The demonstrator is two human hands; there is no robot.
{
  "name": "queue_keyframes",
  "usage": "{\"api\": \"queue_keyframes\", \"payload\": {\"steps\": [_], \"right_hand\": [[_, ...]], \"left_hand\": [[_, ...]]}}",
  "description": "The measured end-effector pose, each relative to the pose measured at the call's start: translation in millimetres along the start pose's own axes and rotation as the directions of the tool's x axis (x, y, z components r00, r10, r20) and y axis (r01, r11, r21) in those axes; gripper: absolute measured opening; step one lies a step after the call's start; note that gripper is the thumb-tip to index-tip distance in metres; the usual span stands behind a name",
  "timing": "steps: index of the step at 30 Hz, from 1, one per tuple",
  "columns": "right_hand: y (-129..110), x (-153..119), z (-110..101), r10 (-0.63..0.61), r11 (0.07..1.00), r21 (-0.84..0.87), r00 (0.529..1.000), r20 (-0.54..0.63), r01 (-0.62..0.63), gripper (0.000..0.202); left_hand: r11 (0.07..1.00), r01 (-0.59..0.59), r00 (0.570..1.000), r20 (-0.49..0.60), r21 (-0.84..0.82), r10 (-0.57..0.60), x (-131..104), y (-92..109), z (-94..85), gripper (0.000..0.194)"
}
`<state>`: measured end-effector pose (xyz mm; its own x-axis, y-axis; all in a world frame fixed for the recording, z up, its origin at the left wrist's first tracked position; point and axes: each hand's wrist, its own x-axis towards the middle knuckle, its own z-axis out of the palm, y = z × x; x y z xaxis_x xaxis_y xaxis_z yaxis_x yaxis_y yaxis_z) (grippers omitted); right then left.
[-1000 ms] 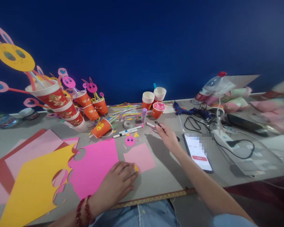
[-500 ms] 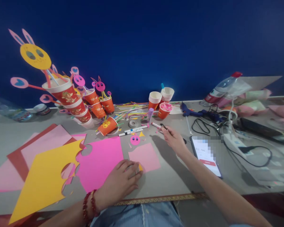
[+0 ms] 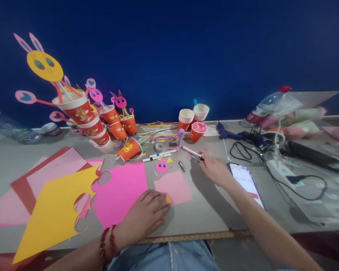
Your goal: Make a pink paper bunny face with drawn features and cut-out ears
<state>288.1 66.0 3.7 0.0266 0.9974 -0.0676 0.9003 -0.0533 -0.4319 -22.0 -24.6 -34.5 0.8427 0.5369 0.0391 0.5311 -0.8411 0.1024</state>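
Note:
My left hand [image 3: 148, 210] lies with its fingers stretched out. It rests across the edge of the bright pink sheet [image 3: 121, 188] and the bare tabletop, and its fingertips reach a small orange scrap [image 3: 168, 198] on a pale pink sheet [image 3: 173, 188]. Bent fingers of my right hand [image 3: 216, 167] close on the near end of a white marker pen [image 3: 190, 151], slightly blurred. A short dark pen cap [image 3: 181, 166] lies left of that hand. Between the hands is a small pink face disc [image 3: 162, 166] with two drawn eyes.
Decorated paper cups [image 3: 80, 113] with straw figures stand at the left. A yellow sheet [image 3: 53, 210] has round cut-outs. Two markers [image 3: 161, 155], a tape roll [image 3: 159, 147] and a glue stick [image 3: 180, 137] lie or stand mid-table. Right are a phone [image 3: 247, 186], glue gun [image 3: 228, 131] and cables.
My right hand has shifted slightly right, and the white marker pen shows more fully at its fingertips. The short dark cap now lies on the table. My left hand has stayed in place.

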Motion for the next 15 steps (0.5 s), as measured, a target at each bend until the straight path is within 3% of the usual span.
{"api": "queue_keyframes", "payload": {"steps": [2,4,5,8,10,12,15], "right_hand": [[-1,-9,-3,-0.079,0.925,0.378,0.994,0.075,0.045,0.017],[-7,-23,0,-0.156,0.692,0.721,0.966,0.205,-0.041,0.017],[-10,-31,4,-0.19,0.57,0.812,0.941,0.279,-0.125,0.02],[-21,-52,21,-0.287,0.285,0.893,0.858,0.425,-0.348,0.023],[-26,-63,34,-0.301,0.181,0.898,0.847,0.439,-0.401,0.029],[-30,-70,46,-0.282,0.195,0.918,0.877,0.389,-0.345,0.033],[-34,-78,59,-0.277,0.447,0.892,0.936,0.216,-0.074,0.021]], "left_hand": [[1.0,-0.002,1.0,-0.004,-0.003,0.002,0,0,1.1,0.052],[1.0,-0.002,1.0,-0.003,-0.005,0.002,0,-1,1.5,0.052],[1.0,0.0,1.0,-0.002,-0.005,0.0,0,-1,1.3,0.051],[1.0,0.001,1.0,0.004,-0.003,-0.001,1,0,-1.0,0.051],[1.0,0.001,1.0,0.009,0.004,-0.001,2,1,-3.5,0.053],[1.0,0.003,1.0,0.009,0.012,-0.003,2,2,-5.8,0.054],[1.0,-0.005,1.0,-0.002,0.022,0.005,2,2,-7.1,0.053]]}}
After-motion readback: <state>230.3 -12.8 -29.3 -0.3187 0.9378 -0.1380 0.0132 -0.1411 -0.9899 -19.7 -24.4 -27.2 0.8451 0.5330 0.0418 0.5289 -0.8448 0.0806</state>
